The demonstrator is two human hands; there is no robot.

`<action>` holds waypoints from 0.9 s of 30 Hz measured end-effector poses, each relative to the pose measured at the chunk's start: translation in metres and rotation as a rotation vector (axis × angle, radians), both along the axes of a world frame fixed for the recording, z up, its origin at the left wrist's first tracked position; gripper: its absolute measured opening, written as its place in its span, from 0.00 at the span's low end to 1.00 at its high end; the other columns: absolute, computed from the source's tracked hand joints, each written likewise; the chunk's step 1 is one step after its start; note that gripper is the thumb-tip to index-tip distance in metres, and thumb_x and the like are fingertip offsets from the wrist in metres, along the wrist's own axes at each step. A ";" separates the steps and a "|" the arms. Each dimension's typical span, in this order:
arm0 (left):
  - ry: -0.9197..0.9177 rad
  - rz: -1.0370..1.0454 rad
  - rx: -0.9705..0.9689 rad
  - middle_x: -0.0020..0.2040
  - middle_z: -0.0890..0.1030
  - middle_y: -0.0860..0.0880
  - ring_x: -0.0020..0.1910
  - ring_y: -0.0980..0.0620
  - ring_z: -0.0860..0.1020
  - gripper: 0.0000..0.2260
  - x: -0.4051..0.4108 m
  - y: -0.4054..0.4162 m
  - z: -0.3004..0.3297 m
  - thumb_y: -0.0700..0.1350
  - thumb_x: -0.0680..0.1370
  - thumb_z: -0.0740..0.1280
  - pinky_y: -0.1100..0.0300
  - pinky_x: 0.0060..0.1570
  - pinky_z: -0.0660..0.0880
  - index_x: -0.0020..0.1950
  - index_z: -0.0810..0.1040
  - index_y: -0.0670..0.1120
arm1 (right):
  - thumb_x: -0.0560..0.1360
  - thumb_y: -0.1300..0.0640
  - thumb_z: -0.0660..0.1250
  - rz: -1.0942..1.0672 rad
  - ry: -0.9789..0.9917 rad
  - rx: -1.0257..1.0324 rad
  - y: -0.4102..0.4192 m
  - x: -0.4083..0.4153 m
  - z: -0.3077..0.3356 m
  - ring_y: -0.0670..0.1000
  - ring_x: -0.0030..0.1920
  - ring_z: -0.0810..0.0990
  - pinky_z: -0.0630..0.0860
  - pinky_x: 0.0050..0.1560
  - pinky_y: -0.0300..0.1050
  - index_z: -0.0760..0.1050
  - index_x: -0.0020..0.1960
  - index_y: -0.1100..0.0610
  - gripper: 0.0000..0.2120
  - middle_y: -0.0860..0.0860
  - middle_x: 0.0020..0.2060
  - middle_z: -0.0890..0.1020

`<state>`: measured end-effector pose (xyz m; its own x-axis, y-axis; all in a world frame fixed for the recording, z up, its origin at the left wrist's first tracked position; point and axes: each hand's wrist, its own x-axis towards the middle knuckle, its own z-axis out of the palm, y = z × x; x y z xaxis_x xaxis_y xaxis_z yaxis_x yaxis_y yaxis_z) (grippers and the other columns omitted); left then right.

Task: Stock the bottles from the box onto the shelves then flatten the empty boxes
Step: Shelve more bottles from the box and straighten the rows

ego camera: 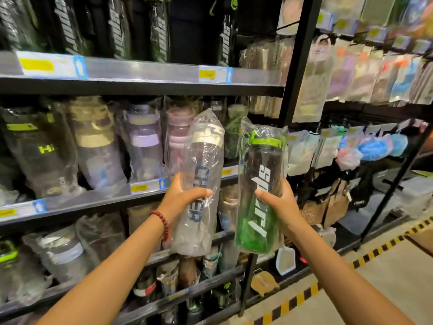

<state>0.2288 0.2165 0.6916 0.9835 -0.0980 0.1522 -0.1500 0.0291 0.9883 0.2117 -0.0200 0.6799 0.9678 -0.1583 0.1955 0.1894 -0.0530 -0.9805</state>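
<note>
The top-shelf bottles (117,24) are cut off by the upper edge, and their lettering is smeared by blur. The price tags (208,73) on the shelf rail (140,71) are too blurred to be read. The base of the clear bottle (199,184) is partly covered by the left hand (180,195), and part of its print is hidden by the thumb. The lower right side of the green bottle (260,191) is covered by the right hand (278,202). The hanging packets (375,76) at the right are blurred beyond telling. Both forearms are cut off by the bottom edge.
</note>
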 end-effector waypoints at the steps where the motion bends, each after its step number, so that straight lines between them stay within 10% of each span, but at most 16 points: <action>1: 0.007 -0.001 0.004 0.56 0.78 0.48 0.51 0.54 0.79 0.42 0.013 -0.004 0.001 0.51 0.53 0.77 0.63 0.46 0.75 0.65 0.67 0.48 | 0.58 0.48 0.76 -0.009 0.009 -0.009 -0.001 0.014 0.002 0.53 0.57 0.79 0.76 0.58 0.53 0.69 0.58 0.46 0.31 0.52 0.57 0.79; 6: 0.050 -0.033 0.013 0.56 0.78 0.47 0.52 0.52 0.78 0.41 0.075 -0.024 0.001 0.53 0.52 0.78 0.58 0.52 0.76 0.62 0.67 0.48 | 0.70 0.57 0.74 -0.061 0.022 -0.031 -0.007 0.082 0.012 0.46 0.49 0.78 0.75 0.44 0.40 0.67 0.58 0.49 0.22 0.49 0.51 0.78; 14: 0.041 -0.041 -0.004 0.53 0.78 0.47 0.48 0.56 0.78 0.29 0.144 -0.052 0.007 0.52 0.56 0.76 0.65 0.44 0.73 0.53 0.70 0.51 | 0.57 0.40 0.76 -0.131 0.035 -0.112 -0.019 0.146 0.017 0.53 0.62 0.75 0.73 0.63 0.57 0.63 0.69 0.52 0.45 0.51 0.63 0.75; 27: -0.064 0.074 -0.121 0.53 0.78 0.47 0.49 0.54 0.79 0.32 0.201 -0.092 0.026 0.54 0.50 0.74 0.63 0.43 0.74 0.52 0.70 0.52 | 0.69 0.54 0.75 -0.044 -0.031 -0.155 -0.045 0.215 0.038 0.48 0.61 0.73 0.72 0.56 0.39 0.63 0.67 0.50 0.32 0.44 0.59 0.74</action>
<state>0.4303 0.1244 0.7172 0.9753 -0.0028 0.2209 -0.2186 0.1335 0.9666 0.4265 -0.0647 0.7175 0.9537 -0.1662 0.2508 0.2137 -0.2124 -0.9535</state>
